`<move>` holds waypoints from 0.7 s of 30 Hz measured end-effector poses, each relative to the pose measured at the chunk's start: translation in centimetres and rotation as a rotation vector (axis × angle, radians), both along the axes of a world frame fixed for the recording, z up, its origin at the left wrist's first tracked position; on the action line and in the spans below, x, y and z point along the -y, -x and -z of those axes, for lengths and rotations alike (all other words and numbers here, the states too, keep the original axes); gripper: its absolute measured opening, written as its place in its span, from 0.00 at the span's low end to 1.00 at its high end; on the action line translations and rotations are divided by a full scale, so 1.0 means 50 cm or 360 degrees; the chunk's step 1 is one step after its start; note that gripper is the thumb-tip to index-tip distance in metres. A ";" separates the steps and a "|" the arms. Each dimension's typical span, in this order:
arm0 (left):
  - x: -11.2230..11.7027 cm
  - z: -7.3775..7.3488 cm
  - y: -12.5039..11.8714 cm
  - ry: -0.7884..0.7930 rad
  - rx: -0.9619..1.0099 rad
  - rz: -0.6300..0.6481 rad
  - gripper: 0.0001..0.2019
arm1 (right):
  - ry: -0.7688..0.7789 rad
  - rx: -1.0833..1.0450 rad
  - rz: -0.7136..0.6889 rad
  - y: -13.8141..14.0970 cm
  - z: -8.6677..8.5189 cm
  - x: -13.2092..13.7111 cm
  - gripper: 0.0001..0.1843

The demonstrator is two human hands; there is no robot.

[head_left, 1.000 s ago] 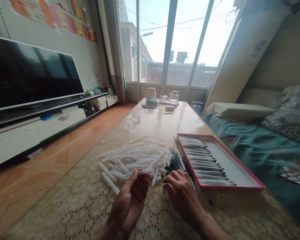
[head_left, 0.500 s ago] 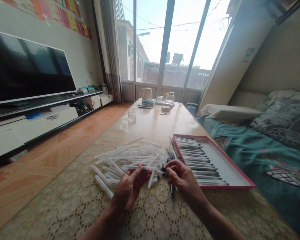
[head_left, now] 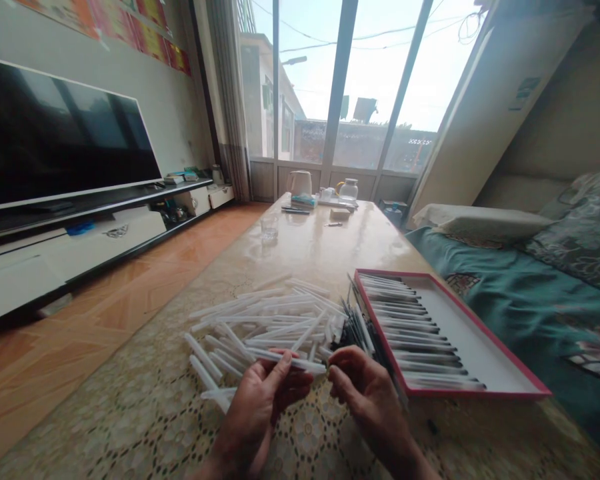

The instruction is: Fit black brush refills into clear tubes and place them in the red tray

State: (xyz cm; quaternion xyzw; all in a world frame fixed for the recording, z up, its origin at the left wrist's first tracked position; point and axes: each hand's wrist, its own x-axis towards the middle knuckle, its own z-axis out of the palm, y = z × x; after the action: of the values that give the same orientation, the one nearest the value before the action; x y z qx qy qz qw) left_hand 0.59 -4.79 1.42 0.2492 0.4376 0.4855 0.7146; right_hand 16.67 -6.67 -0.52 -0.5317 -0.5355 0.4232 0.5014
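Observation:
My left hand point(head_left: 260, 407) pinches a white plastic pen barrel point(head_left: 287, 361) that lies level in front of me. At that barrel's right end my right hand point(head_left: 363, 393) is closed, its fingertips pinched on something thin that I cannot make out. Just beyond both hands lies a loose pile of white barrels point(head_left: 260, 320) on the lace-covered table point(head_left: 145, 413). A bundle of dark thin refills point(head_left: 355, 327) lies between the pile and a red-rimmed white tray point(head_left: 475, 340) that holds a row of finished pens.
A glass point(head_left: 269, 227), a kettle point(head_left: 300, 183), a jar point(head_left: 349, 191) and small items stand at the table's far end. On the left are a television point(head_left: 55, 143) on a low cabinet and an orange floor. A sofa with a teal cover point(head_left: 530, 300) is at the right.
My left hand has picked a white barrel from the pile and lifted it. My right hand left the refill bundle and has come to the barrel's right end.

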 end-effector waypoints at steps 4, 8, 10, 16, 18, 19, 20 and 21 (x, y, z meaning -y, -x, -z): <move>0.007 0.004 0.015 0.0018 -0.0209 0.0135 0.10 | 0.0192 -0.0078 -0.0147 0.007 0.005 0.001 0.14; -0.009 0.016 0.046 -0.0035 -0.0380 0.0288 0.12 | 0.0202 -0.0139 -0.0378 0.028 0.017 0.000 0.14; -0.028 0.021 0.057 -0.0111 -0.0391 0.0385 0.14 | 0.0090 0.0009 -0.0422 0.036 0.018 -0.004 0.13; -0.089 0.034 0.053 -0.0196 -0.0406 0.0558 0.16 | -0.0162 0.0304 -0.0258 0.038 0.019 -0.032 0.11; -0.102 0.034 0.043 -0.0241 -0.0381 0.0531 0.14 | -0.0183 0.0250 -0.0257 0.036 0.021 -0.039 0.11; -0.107 0.033 0.038 -0.0268 -0.0359 0.0511 0.13 | -0.0195 0.0226 -0.0256 0.035 0.023 -0.041 0.11; -0.112 0.031 0.033 -0.0295 -0.0338 0.0485 0.12 | -0.0202 0.0211 -0.0250 0.035 0.023 -0.042 0.11; -0.116 0.028 0.029 -0.0313 -0.0322 0.0460 0.12 | -0.0203 0.0206 -0.0239 0.035 0.023 -0.042 0.11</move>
State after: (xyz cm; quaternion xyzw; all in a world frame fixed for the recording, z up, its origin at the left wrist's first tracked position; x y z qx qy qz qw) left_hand -0.86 1.00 0.04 0.4254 0.4172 0.3909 0.7015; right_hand 14.92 -4.58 -1.66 -0.4833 -0.6309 0.3895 0.4655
